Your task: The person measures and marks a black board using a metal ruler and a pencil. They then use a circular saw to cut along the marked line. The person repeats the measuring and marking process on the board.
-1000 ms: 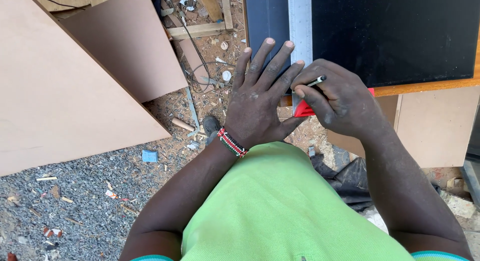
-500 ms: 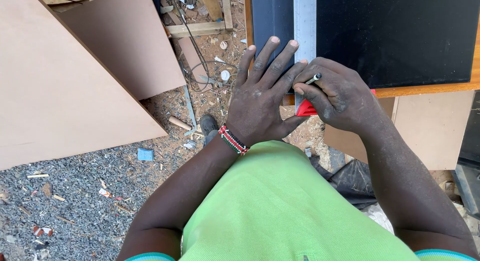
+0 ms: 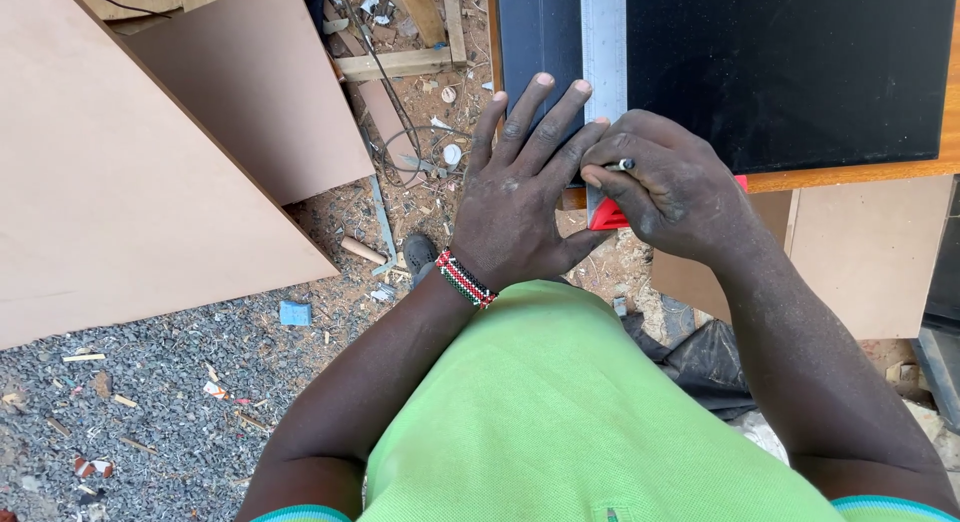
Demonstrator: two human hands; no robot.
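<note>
Your left hand is flat and spread, fingers fanned out, pressing down on the near end of the metal ruler where it meets the edge of the black board. The ruler runs straight away from you across that board, and your fingertips sit right on its lower stretch, so most of the bare metal shows above them. There's a beaded bracelet on that wrist.

Your right hand is curled up tight just beside the left, touching it at the fingers, and it's pinching a pen or pencil between thumb and forefinger. Only the dark tip end shows, right at the ruler's right edge. Can't tell exactly what kind of marker it is. Under that fist a red piece pokes out at the ruler's near end, looks like part of the square's handle but it's mostly hidden.

The black board lies on an orange-edged panel. Off to your left, big tan sheets lean over gravel with wood scraps scattered around
</note>
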